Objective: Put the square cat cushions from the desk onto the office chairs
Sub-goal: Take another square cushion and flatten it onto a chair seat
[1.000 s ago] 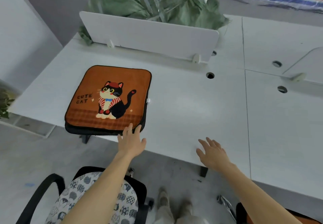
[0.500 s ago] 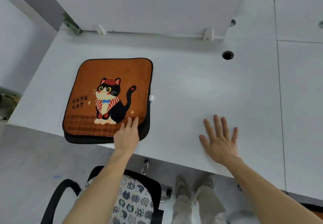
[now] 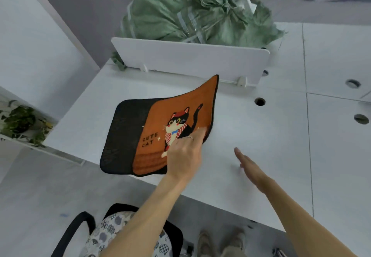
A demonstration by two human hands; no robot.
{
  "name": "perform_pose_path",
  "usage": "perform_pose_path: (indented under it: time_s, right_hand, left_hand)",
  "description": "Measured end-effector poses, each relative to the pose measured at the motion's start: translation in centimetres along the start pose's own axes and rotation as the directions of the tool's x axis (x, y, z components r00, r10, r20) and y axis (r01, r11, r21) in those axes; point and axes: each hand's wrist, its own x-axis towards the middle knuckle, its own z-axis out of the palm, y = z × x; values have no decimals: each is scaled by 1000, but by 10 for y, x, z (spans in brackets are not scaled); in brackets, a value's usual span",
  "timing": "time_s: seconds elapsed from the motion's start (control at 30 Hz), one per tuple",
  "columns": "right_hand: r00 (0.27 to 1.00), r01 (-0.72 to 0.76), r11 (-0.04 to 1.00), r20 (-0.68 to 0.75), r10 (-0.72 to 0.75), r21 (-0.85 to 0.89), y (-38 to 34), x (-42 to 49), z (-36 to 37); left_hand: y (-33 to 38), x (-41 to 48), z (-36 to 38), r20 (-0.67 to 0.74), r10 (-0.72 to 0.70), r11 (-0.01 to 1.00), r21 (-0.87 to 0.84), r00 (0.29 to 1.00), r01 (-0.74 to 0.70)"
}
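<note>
The left hand (image 3: 185, 156) grips the orange cat cushion (image 3: 180, 108) at its near right corner. The fingers lie on the printed face, and the thumb is hidden under the edge. The cushion tilts up and away from this grip, with its far right corner standing highest, close to the white divider panel (image 3: 190, 60). The near left part of the cushion stays low over a black pad (image 3: 122, 136). That pad lies flat on the worktop (image 3: 271, 156), and its left half shows uncovered to the left of the grip.

The right hand (image 3: 251, 168) is to the right of the grip and apart from the cushion. Its fingers are straight and together and it holds nothing. Whether it touches the worktop cannot be told.

Behind the divider panel sits a bulky green bag (image 3: 190, 10). Round cable holes (image 3: 259, 101) lie in the worktop to the far right of the grip. Below the left forearm, nearer the person than the grip, stands an office chair (image 3: 74, 230) with a patterned cushion (image 3: 112, 230) on its seat. A leafy plant (image 3: 20, 122) is well off to the left.
</note>
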Motion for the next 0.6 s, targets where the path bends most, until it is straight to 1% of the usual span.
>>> perform_pose_path:
  time_s: [0.03, 0.07, 0.1, 0.17, 0.23, 0.27, 0.37, 0.43, 0.5, 0.53, 0.6]
  right_hand:
    - [999, -16, 978, 35, 9, 207, -6, -9, -4]
    - [998, -19, 925, 60, -4, 379, -8, -15, -9]
    - [997, -12, 866, 69, -26, 499, -9, -19, -13]
    - [997, 20, 784, 43, -59, 621, -8, -26, -20]
    - [999, 19, 772, 12, -34, 635, 0, -31, -22]
    - [1000, 14, 798, -19, -3, 602, 5, -33, -23]
    - [987, 4, 900, -146, 67, 437, 17, -32, -17]
    - [975, -22, 905, -191, 113, 425, 24, -29, -12]
    - [967, -35, 897, -210, 141, 441, 30, -26, -8]
    - [963, -36, 903, -225, 146, 429, 33, -25, -8]
    - [959, -48, 912, -236, 156, 407, 42, -17, -8]
  left_hand:
    - [20, -7, 0, -5, 48, 997, -63, 999, -48]
    - [38, -16, 2, 24, 94, 986, -139, 995, -90]
    - [52, -25, 6, 70, 121, 973, -206, 990, -105]
    - [64, -45, 22, 188, 129, 953, -294, 974, -70]
    - [67, -66, 40, 294, 150, 945, -324, 944, -49]
    - [69, -74, 47, 359, 168, 940, -339, 918, -40]
    - [71, -87, 58, 550, 181, 942, -335, 815, 17]
    - [70, -85, 56, 651, 155, 936, -337, 743, 101]
    - [62, -77, 52, 744, 86, 925, -307, 663, 224]
    - [55, -73, 51, 770, 31, 910, -286, 637, 301]
    - [28, -67, 58, 781, -123, 862, -221, 612, 457]
